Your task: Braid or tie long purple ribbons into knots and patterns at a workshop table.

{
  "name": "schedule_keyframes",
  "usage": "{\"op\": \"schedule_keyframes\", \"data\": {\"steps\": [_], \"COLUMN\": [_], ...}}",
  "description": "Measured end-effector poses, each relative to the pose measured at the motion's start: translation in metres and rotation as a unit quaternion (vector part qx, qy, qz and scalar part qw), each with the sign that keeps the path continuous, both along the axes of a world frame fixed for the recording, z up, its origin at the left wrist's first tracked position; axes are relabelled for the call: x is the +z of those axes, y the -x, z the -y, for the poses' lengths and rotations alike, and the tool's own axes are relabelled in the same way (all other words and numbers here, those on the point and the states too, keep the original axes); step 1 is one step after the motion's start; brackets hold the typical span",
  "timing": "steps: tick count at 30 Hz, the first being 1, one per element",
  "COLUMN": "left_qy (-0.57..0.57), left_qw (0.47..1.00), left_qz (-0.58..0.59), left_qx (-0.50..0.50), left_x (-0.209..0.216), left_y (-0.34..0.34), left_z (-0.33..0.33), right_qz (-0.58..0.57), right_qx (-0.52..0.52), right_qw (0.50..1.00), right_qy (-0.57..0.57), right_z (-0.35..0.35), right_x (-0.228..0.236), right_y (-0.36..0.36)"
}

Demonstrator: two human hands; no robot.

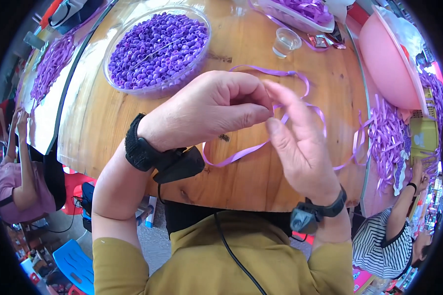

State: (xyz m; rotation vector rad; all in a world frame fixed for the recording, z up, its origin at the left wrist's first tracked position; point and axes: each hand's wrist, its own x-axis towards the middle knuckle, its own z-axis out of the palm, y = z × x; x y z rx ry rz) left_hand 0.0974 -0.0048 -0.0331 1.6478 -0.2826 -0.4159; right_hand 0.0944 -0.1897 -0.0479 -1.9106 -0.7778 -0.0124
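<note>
My left hand [226, 105] is closed above the wooden table, its thumb and curled forefinger pinched together at a purple ribbon. That ribbon [238, 154] trails in loose loops over the tabletop below and beyond my hands. Facing it, my right hand [305, 147] has thumb and fingers spread apart, their tips close to the left fingertips. Its fingers are slightly smeared by motion. Any small piece inside the left pinch is hidden. Left of my hands, a clear round tub [107, 73] holds many small purple beads [157, 46], with a thin stick lying across them.
A clear cup [285, 43] stands at the far right, near a white tray [325, 24] of purple ribbons. Beyond the table's right edge are a pink basin [389, 64] and hanging ribbons [386, 142]. People sit at both sides; a blue stool [74, 260] is lower left.
</note>
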Motion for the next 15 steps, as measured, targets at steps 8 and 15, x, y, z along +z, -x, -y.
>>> {"op": "schedule_keyframes", "data": {"steps": [8, 15], "left_qy": [-0.006, 0.061], "left_qw": [0.998, 0.995], "left_qz": [-0.026, -0.02], "left_qx": [0.051, 0.072], "left_x": [0.01, 0.01], "left_y": [-0.001, -0.001], "left_z": [0.002, 0.002], "right_qz": [-0.033, -0.034], "right_qx": [-0.031, -0.077], "right_qw": [0.996, 0.994], "right_qy": [-0.082, -0.075], "right_z": [0.005, 0.008], "right_x": [-0.007, -0.001], "right_y": [0.0, 0.006]}}
